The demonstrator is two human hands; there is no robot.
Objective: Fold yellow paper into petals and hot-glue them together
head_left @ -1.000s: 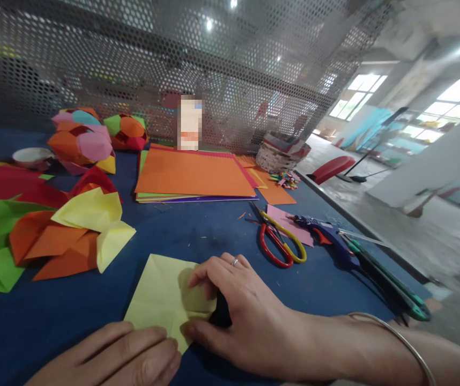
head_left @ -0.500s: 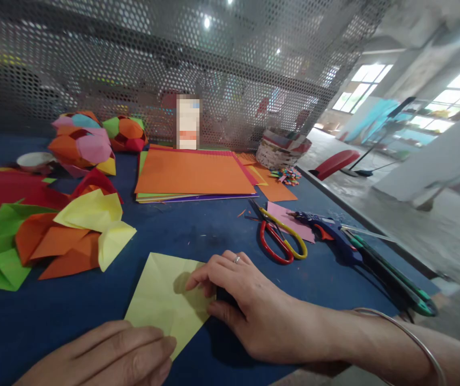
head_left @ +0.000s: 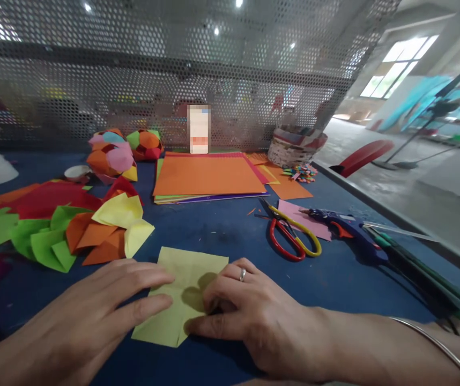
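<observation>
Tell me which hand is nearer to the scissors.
Right. The right hand is left of the scissors and closer to the person; the left hand is farther left, partly over the yellow paper.

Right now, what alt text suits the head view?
A person's left hand and right hand at opposite sides of a yellow sheet on a blue table. Farther back, an orange-topped paper stack; to the right, scissors and a glue gun; to the left, folded paper pieces.

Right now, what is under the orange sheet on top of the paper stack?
Around the orange sheet, green paper shows at the left, red paper at the right, and purple paper along the front. Everything beneath its middle is covered.
</observation>
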